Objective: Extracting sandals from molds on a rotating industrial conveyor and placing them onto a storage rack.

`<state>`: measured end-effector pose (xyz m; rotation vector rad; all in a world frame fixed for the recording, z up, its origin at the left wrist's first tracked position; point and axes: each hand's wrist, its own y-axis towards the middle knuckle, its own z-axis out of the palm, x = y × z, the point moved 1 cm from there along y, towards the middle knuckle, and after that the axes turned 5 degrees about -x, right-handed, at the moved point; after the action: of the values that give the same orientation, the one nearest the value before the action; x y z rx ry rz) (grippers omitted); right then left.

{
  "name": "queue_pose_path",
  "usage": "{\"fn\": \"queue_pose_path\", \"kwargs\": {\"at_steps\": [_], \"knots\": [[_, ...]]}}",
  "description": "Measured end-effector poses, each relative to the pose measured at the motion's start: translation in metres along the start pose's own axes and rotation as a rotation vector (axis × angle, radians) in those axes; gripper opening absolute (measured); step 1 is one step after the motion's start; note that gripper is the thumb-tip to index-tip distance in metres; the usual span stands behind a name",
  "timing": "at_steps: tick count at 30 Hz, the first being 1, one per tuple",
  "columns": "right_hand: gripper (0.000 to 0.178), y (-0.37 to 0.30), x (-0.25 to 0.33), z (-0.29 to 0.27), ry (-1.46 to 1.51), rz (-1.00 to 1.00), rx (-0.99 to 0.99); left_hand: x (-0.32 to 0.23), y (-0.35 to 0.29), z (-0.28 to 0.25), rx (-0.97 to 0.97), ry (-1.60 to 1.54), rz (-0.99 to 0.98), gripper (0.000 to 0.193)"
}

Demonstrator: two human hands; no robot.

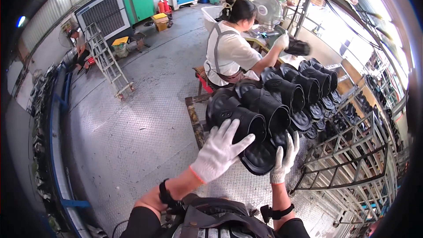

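Observation:
Two black slides lie nearest me at the end of a row. My left hand point(220, 150), in a white knitted glove, rests with spread fingers on the side of the nearest slide point(257, 156). My right hand point(284, 158), gloved alike, is upright beside the slides' toe ends, thumb and fingers apart. Whether its fingertips touch the second slide point(269, 105) cannot be made out. More black slides point(310, 81) continue the row away to the right, their strap openings facing right.
A seated co-worker point(233, 44) handles a dark shoe point(298, 47) at a bench beyond the row. Metal racks point(352, 158) stand at the right, some holding footwear. A blue-framed line point(57, 150) runs along the left. A stepladder point(105, 57) stands farther back.

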<state>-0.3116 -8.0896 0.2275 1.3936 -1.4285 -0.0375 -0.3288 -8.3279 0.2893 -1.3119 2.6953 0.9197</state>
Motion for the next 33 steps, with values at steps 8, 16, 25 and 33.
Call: {"fn": "queue_pose_path", "kwargs": {"at_steps": [8,16,25,33], "knots": [[0.044,0.014,0.043,0.024,-0.213,-0.133,0.027,0.068,0.024,-0.015,-0.015,-0.074,0.122,0.076],[0.037,0.014,-0.162,-0.020,0.454,0.661,-0.473,0.093,-0.036,0.020,-0.399,-0.356,-0.251,0.060],[0.024,0.017,-0.393,-0.066,-0.685,0.147,0.107,0.079,-0.045,0.024,-0.322,-0.336,-0.367,0.048],[0.025,0.021,-0.228,-0.038,-0.148,0.429,-0.024,0.076,-0.053,0.048,-0.371,-0.398,-0.416,0.044]]}}
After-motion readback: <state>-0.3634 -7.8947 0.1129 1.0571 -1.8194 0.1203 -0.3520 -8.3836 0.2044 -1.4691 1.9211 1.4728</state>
